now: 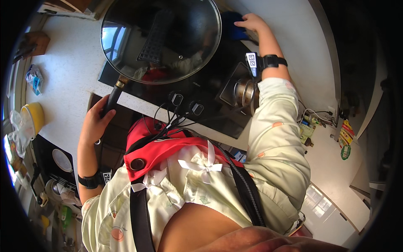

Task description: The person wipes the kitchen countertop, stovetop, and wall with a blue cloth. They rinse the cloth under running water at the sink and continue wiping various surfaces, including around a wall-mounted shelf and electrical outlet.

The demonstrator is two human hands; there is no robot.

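Observation:
My left hand is closed around the black handle of a large pan, which stands over the black glass cooktop. A glass lid with a metal rim covers the pan, and its surface reflects a window. At the back right, my right hand reaches over a dark blue object beside the lid, with its fingers partly spread. Whether it touches that object cannot be told. Two control knobs sit at the cooktop's front.
A metal pot or stand is on the right burner, near my right forearm. On the left counter are a knife block, a plastic packet and a yellow bowl. The sink area lies lower left. Cables hang before my apron.

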